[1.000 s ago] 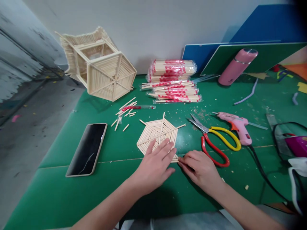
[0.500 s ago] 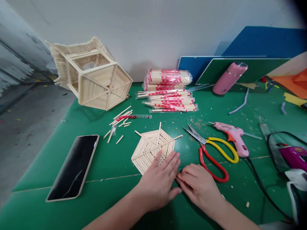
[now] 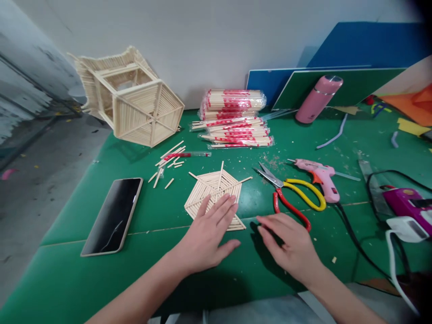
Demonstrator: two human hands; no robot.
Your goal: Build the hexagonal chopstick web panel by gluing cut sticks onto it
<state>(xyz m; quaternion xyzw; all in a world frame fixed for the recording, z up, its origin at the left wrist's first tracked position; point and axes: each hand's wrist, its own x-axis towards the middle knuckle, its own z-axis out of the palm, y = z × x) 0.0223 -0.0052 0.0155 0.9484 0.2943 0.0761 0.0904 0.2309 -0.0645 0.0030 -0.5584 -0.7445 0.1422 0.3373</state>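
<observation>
A hexagonal panel of thin wooden sticks (image 3: 199, 198) lies flat on the green table, with a few stick ends jutting past its edge. My left hand (image 3: 212, 234) rests flat across its lower part, fingers stretched out, hiding some of the sticks. Just right of the panel, my right hand (image 3: 286, 238) hovers low over the table. Its thumb and forefinger are apart and I see nothing between them. Behind it lie scissors (image 3: 283, 182) with one yellow and one red handle, blades parted. A pink glue gun (image 3: 319, 173) lies to their right.
A lantern-like stick structure (image 3: 135, 108) stands at the back left. Packs of wrapped chopsticks (image 3: 236, 117), a pink bottle (image 3: 319, 99) and upright boards (image 3: 351, 85) line the back. Loose cut sticks (image 3: 172, 153) and a phone (image 3: 113, 216) lie left. A purple device (image 3: 408, 202) sits right.
My right hand has moved away from the panel's lower right corner and its fingers have parted. My left hand stays flat on the panel. The camera view has shifted slightly.
</observation>
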